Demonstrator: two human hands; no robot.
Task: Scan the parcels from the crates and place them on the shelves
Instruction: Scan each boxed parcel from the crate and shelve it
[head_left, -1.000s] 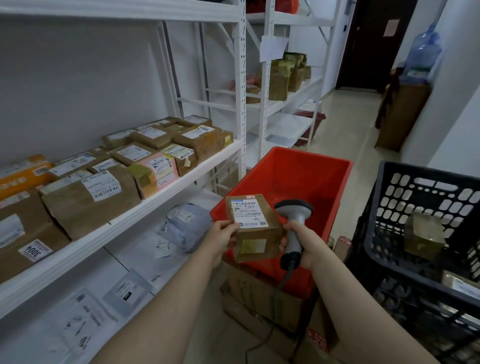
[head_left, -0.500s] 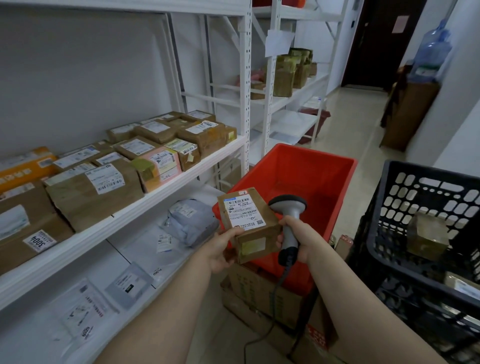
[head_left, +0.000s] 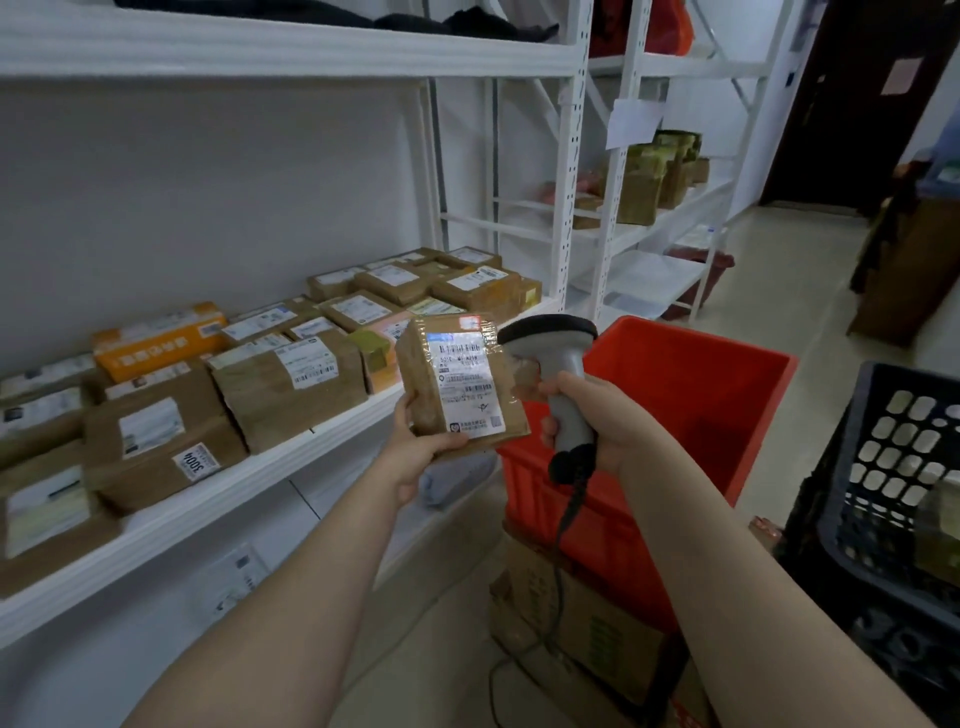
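Landmark: red crate (head_left: 727, 395).

- Parcel (head_left: 457, 384): brown, taped, white label facing the camera. It is held in the air just left of the red crate's left wall and above its rim, tilted slightly, clear of every surface.
- Left hand (head_left: 421, 452): grips the parcel from below. The parcel's lower edge sits in the hand, and one digit (head_left: 402, 410) runs up its left edge. The other fingers are behind the parcel and hidden, so I cannot tell how they lie.
- Right hand (head_left: 597, 421): over the red crate's near-left corner, fingers (head_left: 550, 431) curled closed round the handle of the scanner (head_left: 561, 374).
- The scanner head sits at the parcel's upper right corner. I cannot tell whether they touch. The right-hand fingers are just beside the parcel's lower right edge.
- Cable (head_left: 566, 514): hangs from the scanner's base down the red crate's front wall.
- Shelf (head_left: 260, 467): white, left of the red crate. A row of labelled brown parcels (head_left: 291, 384) lies on it, with an orange box further left.
- Black crate (head_left: 883, 467): right of the red crate.
- Cardboard box (head_left: 587, 623): under the red crate.
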